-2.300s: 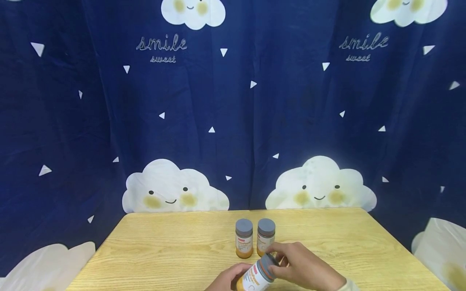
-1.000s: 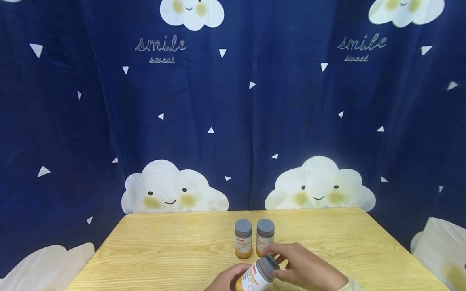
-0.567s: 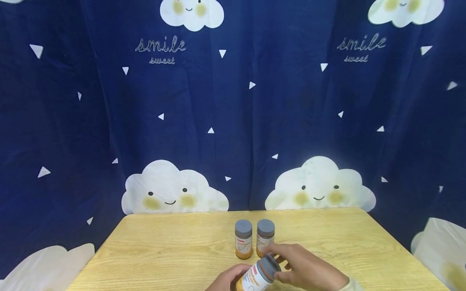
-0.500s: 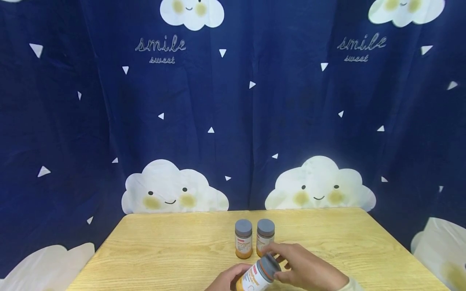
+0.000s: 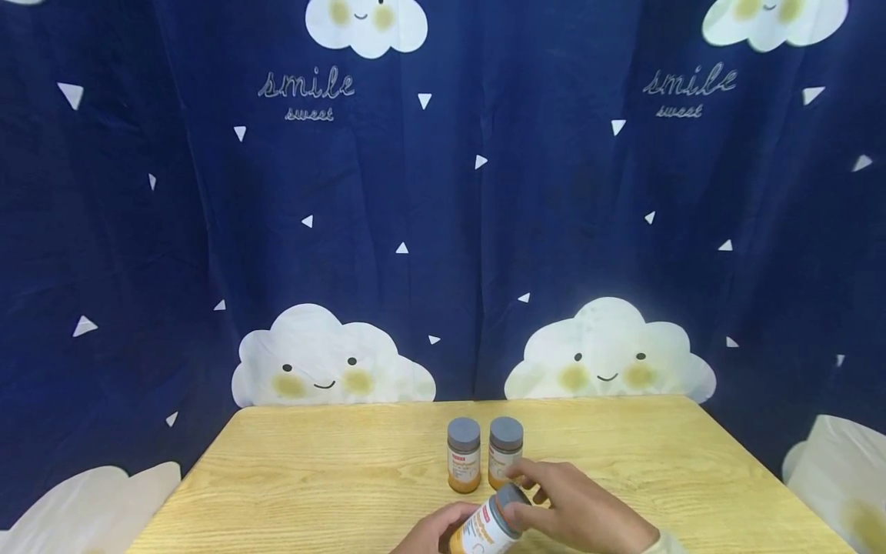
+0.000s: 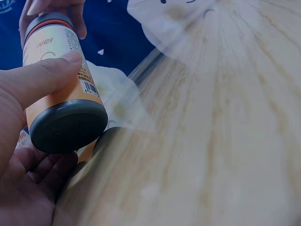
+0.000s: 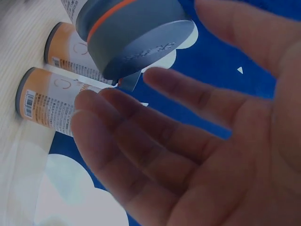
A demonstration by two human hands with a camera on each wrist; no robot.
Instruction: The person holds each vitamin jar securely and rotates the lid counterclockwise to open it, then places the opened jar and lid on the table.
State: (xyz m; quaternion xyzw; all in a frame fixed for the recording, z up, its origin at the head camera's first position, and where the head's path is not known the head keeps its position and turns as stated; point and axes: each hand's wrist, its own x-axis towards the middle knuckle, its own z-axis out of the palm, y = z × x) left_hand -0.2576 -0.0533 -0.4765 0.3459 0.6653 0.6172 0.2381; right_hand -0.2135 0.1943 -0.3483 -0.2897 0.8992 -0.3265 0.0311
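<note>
A blue curtain (image 5: 443,192) hangs past the desk's (image 5: 311,462) far edge. The right hand (image 5: 574,504) is loosely spread, clamped on nothing; the left hand (image 5: 429,532) grips the tilted jar (image 5: 477,529), nearer the person than that edge. Farther in, midway between the side edges, stand 2 more — the left jar (image 5: 464,462) and the right jar (image 5: 504,458), which a forward swing of the right hand could topple. The grey lid (image 7: 141,40) is by the right thumb — contact I cannot tell; twisting against a weak left grip could drop the tilted jar.
</note>
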